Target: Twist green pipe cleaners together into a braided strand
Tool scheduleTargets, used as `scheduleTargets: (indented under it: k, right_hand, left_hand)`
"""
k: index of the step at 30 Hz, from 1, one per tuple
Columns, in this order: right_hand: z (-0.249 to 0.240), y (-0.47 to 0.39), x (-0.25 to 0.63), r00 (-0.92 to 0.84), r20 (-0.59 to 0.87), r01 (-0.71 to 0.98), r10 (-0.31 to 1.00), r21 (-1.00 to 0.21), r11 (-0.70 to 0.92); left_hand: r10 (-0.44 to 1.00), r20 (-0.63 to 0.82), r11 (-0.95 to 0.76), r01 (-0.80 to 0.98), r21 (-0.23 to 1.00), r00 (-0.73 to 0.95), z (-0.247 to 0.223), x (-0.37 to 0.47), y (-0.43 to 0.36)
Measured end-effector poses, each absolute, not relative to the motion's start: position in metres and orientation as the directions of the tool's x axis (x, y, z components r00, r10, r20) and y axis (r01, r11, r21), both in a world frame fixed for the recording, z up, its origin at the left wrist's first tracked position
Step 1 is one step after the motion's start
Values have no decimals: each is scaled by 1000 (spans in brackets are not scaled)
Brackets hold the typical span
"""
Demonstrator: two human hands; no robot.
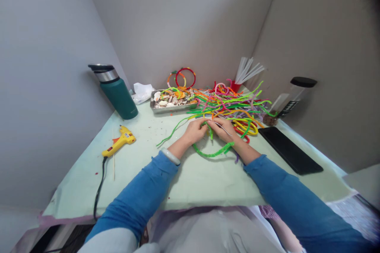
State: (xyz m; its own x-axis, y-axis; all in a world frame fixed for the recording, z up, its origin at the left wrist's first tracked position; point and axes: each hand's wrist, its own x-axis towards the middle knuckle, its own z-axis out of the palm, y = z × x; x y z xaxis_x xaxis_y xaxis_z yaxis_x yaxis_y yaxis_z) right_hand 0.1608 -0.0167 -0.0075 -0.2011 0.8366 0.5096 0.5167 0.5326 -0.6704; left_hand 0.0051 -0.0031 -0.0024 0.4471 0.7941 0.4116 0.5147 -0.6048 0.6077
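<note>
Both hands meet over the middle of the table. My left hand is closed, its fingers pinching a green fuzzy stem near its end. Close against it, my right hand is closed too, with a thin pale strand running out across its fingers. A green fuzzy ring curves below and between my wrists, its upper part hidden by the hands. Just beyond the hands lies a tangled pile of colourful fuzzy stems, and one long green stem trails out left of my left hand.
A yellow glue gun with a black cord and a teal bottle are on the left. Behind are a metal tray of shells, finished-looking rings and a red cup of white sticks. A black phone and clear bottle sit right.
</note>
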Motion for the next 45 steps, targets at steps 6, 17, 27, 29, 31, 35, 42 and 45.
scheduleTargets:
  k: [6,17,27,29,31,35,42,45]
  right_hand:
    - [-8,-17,161,-202,514,513,833,-669,537]
    - [-7,-18,161,-208,509,522,835,-664,535]
    - [-5,-18,160,-212,512,536,832,-651,537]
    - [-6,-18,160,-214,515,542,830,-644,539]
    - [-6,-18,160,-213,515,548,830,-640,538]
    - [-7,-18,161,-221,517,548,827,-636,543]
    - [-6,-19,160,-227,513,555,828,-630,543]
    - [-7,-18,160,-230,511,559,828,-627,542]
  left_hand:
    - [798,406,-600,520,608,446,-4,5,-2]
    - [802,392,-594,522,612,452,-3,5,-3]
    - [804,378,-591,543,596,459,-3,5,-3]
    - [807,372,-587,553,591,459,-3,5,-3]
    - [810,364,-582,561,589,459,-3,5,-3]
    - [806,355,-588,564,580,474,-4,4,-4]
    - [801,353,-595,574,563,483,-3,3,-4]
    - [798,353,-599,574,559,489,-5,3,-4]
